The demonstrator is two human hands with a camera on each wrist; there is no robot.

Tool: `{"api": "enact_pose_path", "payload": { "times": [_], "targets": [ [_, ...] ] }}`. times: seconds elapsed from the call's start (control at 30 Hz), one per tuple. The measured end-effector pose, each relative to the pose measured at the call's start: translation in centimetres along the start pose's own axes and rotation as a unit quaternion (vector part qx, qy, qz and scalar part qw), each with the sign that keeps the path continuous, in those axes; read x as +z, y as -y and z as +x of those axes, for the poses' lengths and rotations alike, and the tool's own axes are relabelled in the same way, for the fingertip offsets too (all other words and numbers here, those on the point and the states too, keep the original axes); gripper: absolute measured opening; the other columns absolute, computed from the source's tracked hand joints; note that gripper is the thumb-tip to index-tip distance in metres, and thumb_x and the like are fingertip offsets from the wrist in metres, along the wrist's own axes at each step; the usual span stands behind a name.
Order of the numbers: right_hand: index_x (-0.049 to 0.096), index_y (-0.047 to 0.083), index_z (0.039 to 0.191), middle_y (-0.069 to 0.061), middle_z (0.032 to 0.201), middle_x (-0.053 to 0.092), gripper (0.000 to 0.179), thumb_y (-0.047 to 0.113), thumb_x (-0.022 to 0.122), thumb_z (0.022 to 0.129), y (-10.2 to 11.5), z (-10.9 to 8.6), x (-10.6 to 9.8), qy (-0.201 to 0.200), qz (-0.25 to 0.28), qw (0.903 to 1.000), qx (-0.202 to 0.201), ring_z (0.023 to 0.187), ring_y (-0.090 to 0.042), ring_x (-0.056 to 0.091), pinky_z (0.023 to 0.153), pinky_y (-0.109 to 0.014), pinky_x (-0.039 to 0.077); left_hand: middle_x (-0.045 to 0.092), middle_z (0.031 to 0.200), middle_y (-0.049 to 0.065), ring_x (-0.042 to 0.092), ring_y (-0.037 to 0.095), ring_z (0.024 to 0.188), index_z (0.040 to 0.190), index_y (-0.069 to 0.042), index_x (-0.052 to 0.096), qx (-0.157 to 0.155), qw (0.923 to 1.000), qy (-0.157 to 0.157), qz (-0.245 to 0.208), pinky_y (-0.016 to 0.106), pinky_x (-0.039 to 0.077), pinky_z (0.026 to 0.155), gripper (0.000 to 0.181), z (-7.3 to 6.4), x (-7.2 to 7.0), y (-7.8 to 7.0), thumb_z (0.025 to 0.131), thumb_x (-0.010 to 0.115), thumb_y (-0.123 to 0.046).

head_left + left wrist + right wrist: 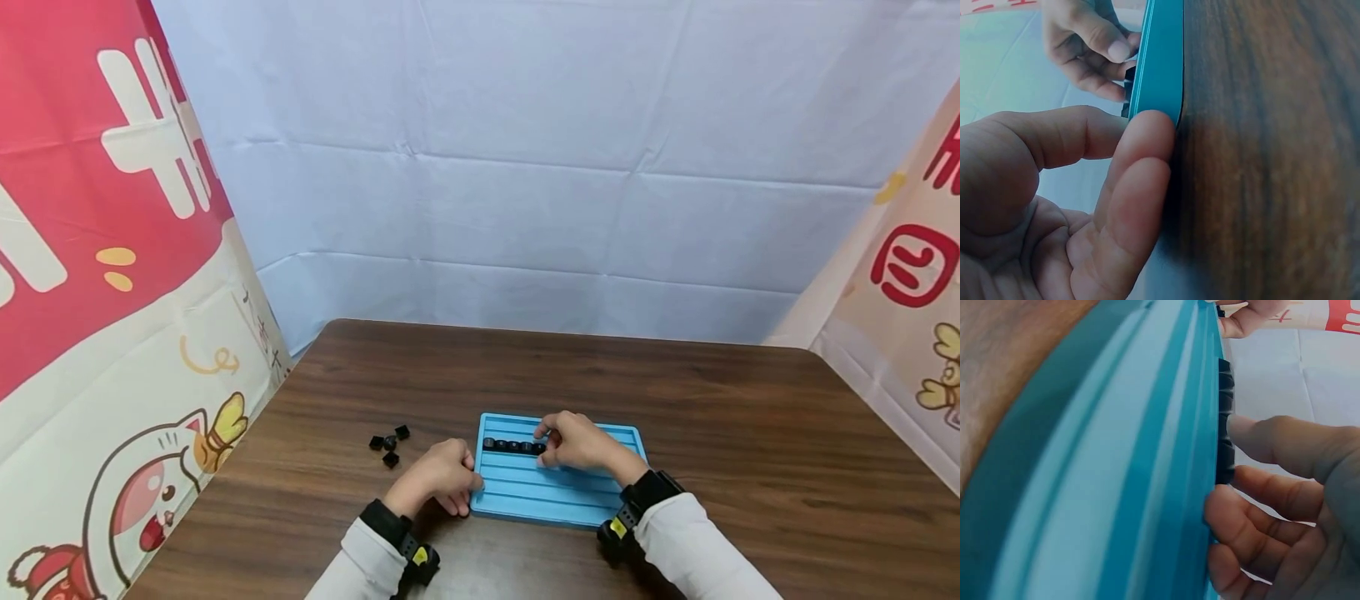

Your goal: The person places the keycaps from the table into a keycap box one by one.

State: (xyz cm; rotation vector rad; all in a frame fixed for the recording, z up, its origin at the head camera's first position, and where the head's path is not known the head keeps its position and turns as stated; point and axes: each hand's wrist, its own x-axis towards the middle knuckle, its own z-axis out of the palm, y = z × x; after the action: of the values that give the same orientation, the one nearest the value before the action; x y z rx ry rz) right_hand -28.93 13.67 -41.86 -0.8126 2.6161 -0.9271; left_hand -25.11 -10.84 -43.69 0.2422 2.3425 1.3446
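A blue ridged tray (546, 498) lies on the table, with a short row of small black keycaps (513, 446) in one of its upper grooves. At the tray's left edge, my left hand (444, 475) grips the rim between thumb and fingers; in the left wrist view the fingertips (1144, 134) press its corner. My right hand (577, 442) is above the tray, thumb and forefinger pinching the black keycap (1225, 464) at the right end of the row. In the right wrist view its other fingers curl against the tray's surface.
Several loose black keycaps (391, 459) lie on the brown wooden table (720, 433), left of the tray. A pale cloth (525, 208) hangs behind the table, and printed cloths (172, 350) hang at both sides.
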Motion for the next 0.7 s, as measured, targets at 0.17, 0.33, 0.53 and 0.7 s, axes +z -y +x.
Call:
{"api": "enact_pose_path", "payload": {
  "times": [0.17, 0.33, 0.53, 0.7],
  "targets": [
    [0.059, -0.001, 0.112, 0.001, 0.070, 0.054, 0.034, 0.013, 0.071, 0.083, -0.1, 0.1, -0.3, 0.016, -0.020, 0.9997, 0.000, 0.058, -0.013, 0.045, 0.055, -0.029, 0.037, 0.058, 0.062, 0.016, 0.059, 0.021, 0.045, 0.083, -0.001, 0.048, 0.003, 1.0000, 0.004, 0.003, 0.033, 0.051, 0.042, 0.017, 0.3, 0.0, 0.2, 0.085, 0.065, -0.002],
    [0.059, -0.001, 0.113, 0.001, 0.073, 0.053, 0.036, 0.013, 0.071, 0.083, 0.3, 0.1, -0.4, 0.022, -0.029, 0.9993, 0.007, 0.062, -0.015, 0.046, 0.056, -0.031, 0.037, 0.059, 0.063, 0.016, 0.060, 0.022, 0.047, 0.083, -0.001, 0.048, 0.006, 0.9999, 0.003, 0.009, 0.033, 0.051, 0.043, 0.017, 0.1, -0.2, 0.2, 0.085, 0.065, -0.003],
    [0.059, -0.001, 0.113, 0.000, 0.076, 0.053, 0.037, 0.013, 0.073, 0.081, 0.7, 0.1, -0.3, 0.020, -0.043, 0.9987, 0.020, 0.066, -0.016, 0.047, 0.058, -0.032, 0.039, 0.059, 0.064, 0.016, 0.060, 0.024, 0.048, 0.082, -0.001, 0.048, 0.009, 0.9997, 0.001, 0.022, 0.033, 0.051, 0.043, 0.019, 0.0, -0.3, -0.2, 0.085, 0.067, -0.005],
    [0.060, 0.000, 0.114, -0.003, 0.084, 0.056, 0.037, 0.013, 0.072, 0.082, 1.0, -0.2, -0.8, 0.009, -0.052, 0.9982, 0.030, 0.074, -0.018, 0.051, 0.063, -0.035, 0.043, 0.058, 0.063, 0.012, 0.060, 0.023, 0.049, 0.084, -0.004, 0.050, 0.024, 0.9980, -0.019, 0.055, 0.033, 0.050, 0.044, 0.019, 0.0, -0.5, -0.6, 0.084, 0.068, -0.008]
  ]
}}
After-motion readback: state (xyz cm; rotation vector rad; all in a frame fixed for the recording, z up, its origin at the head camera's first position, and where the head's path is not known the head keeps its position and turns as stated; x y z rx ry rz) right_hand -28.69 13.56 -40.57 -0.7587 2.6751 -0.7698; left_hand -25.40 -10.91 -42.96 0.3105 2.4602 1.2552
